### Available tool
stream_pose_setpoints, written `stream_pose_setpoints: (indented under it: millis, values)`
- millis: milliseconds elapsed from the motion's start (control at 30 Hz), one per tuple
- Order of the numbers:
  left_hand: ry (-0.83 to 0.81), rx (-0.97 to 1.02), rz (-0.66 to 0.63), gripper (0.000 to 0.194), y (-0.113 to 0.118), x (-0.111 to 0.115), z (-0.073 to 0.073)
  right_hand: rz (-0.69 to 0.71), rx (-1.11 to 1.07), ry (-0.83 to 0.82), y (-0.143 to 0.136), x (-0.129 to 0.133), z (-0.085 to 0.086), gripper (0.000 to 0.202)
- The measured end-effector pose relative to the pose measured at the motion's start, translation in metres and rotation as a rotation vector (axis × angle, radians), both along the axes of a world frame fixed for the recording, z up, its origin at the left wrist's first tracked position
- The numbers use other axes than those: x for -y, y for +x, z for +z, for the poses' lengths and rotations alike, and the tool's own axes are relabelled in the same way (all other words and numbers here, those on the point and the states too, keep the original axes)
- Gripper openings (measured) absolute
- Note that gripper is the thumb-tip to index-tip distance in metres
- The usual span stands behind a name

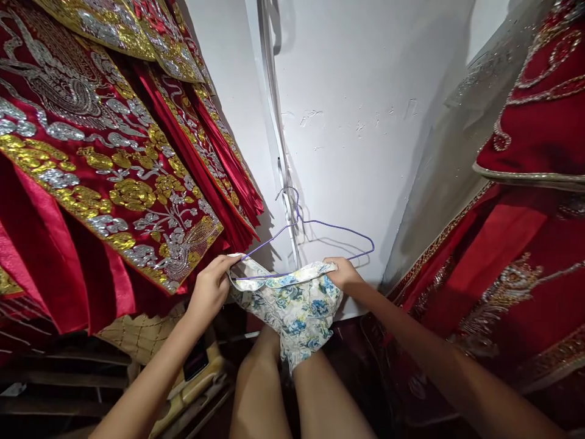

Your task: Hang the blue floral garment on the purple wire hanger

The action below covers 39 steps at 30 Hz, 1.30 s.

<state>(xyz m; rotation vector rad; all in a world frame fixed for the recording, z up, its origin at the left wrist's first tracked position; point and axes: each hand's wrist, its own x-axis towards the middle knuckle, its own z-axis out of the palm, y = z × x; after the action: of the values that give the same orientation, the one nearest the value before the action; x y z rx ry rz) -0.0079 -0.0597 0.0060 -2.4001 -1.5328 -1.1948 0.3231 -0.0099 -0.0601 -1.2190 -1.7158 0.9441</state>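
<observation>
Between my hands is a white garment [299,305] with blue flowers and a gathered neckline. A purple wire hanger [338,227] is partly inside its neck opening, the left shoulder and lower bar within the cloth. The right shoulder of the hanger sticks out above the fabric. My left hand [214,281] pinches the garment's left edge next to the hanger wire. My right hand [343,275] grips the right end of the neckline. The hanger's hook points up, in front of a pale upright strip. The garment's lower part hangs over my legs.
Red gowns with gold and silver embroidery [132,189] hang at the left. More beaded red clothing [493,256] hangs at the right, partly behind clear plastic [425,201]. A white wall [351,128] stands ahead. At the lower left is a wooden chair [194,387] with a dark phone-like object [196,363].
</observation>
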Motion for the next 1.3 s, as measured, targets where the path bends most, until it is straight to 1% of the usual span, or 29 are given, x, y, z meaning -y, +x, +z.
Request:
stream_pose_setpoints:
  millis: [100,200,267,333,400,467,533,600,667,733,767,800,833,867,933,1000,1033,1067,1100,1133,1200,1300]
  values:
    - [0.041,0.114,-0.039,0.047,0.001,0.007,0.002,-0.028,0.015,0.054,0.003,-0.003,-0.002,0.008]
    - [0.097,0.169,-0.03,0.036,-0.009,0.012,-0.006,-0.053,0.023,0.089,0.005,-0.006,-0.004,0.007]
    - [0.128,0.186,0.001,0.032,-0.015,0.012,-0.012,-0.087,0.033,0.095,0.002,-0.008,-0.006,0.007]
    - [0.153,0.215,0.032,0.031,-0.015,0.008,-0.015,-0.101,0.026,0.07,-0.003,-0.008,-0.007,0.008]
    - [0.179,0.267,0.051,0.03,-0.006,0.0,-0.012,-0.06,-0.01,0.024,-0.012,-0.006,-0.006,0.011]
    - [0.18,0.284,0.036,0.03,0.009,-0.014,-0.005,0.006,-0.059,-0.021,-0.021,0.0,-0.005,0.015]
    - [0.155,0.237,0.019,0.029,0.025,-0.032,0.001,0.035,-0.098,-0.047,-0.028,0.007,-0.005,0.019]
    - [0.103,0.186,0.051,0.028,0.038,-0.048,0.003,0.031,-0.112,-0.062,-0.03,0.013,-0.005,0.018]
    - [0.019,0.175,0.091,0.031,0.045,-0.059,-0.001,0.038,-0.117,-0.059,-0.026,0.018,-0.004,0.012]
    - [-0.059,0.156,0.066,0.031,0.045,-0.063,-0.006,0.076,-0.126,-0.004,-0.015,0.023,-0.001,0.009]
    - [-0.076,0.128,0.033,0.03,0.044,-0.062,-0.009,0.093,-0.128,0.036,-0.007,0.025,0.002,0.017]
    - [-0.081,0.089,-0.003,0.03,0.041,-0.06,-0.01,0.087,-0.129,0.069,0.002,0.029,0.005,0.03]
    - [-0.078,0.049,-0.031,0.031,0.038,-0.057,-0.01,0.05,-0.129,0.092,0.011,0.032,0.008,0.044]
    - [-0.072,0.013,-0.047,0.031,0.035,-0.054,-0.009,-0.023,-0.132,0.11,0.021,0.035,0.011,0.059]
    - [-0.062,-0.044,-0.05,0.031,0.029,-0.05,-0.005,-0.242,-0.141,0.157,0.039,0.04,0.018,0.081]
    - [-0.059,-0.078,-0.039,0.032,0.026,-0.048,0.0,-0.445,-0.132,0.239,0.053,0.041,0.025,0.091]
    - [-0.061,-0.09,-0.036,0.032,0.025,-0.048,0.002,-0.504,-0.11,0.279,0.059,0.039,0.029,0.091]
    - [-0.066,-0.099,-0.036,0.032,0.024,-0.048,0.003,-0.528,-0.081,0.304,0.064,0.036,0.034,0.088]
    - [-0.07,-0.107,-0.037,0.031,0.024,-0.048,0.004,-0.512,-0.048,0.313,0.069,0.033,0.04,0.083]
    - [-0.071,-0.112,-0.034,0.031,0.024,-0.047,0.005,-0.463,-0.014,0.305,0.074,0.03,0.046,0.075]
    - [-0.072,-0.118,-0.02,0.031,0.023,-0.046,0.006,-0.298,0.057,0.238,0.085,0.025,0.059,0.052]
    - [-0.062,-0.113,0.018,0.03,0.021,-0.044,0.007,-0.061,0.157,0.057,0.101,0.022,0.078,0.017]
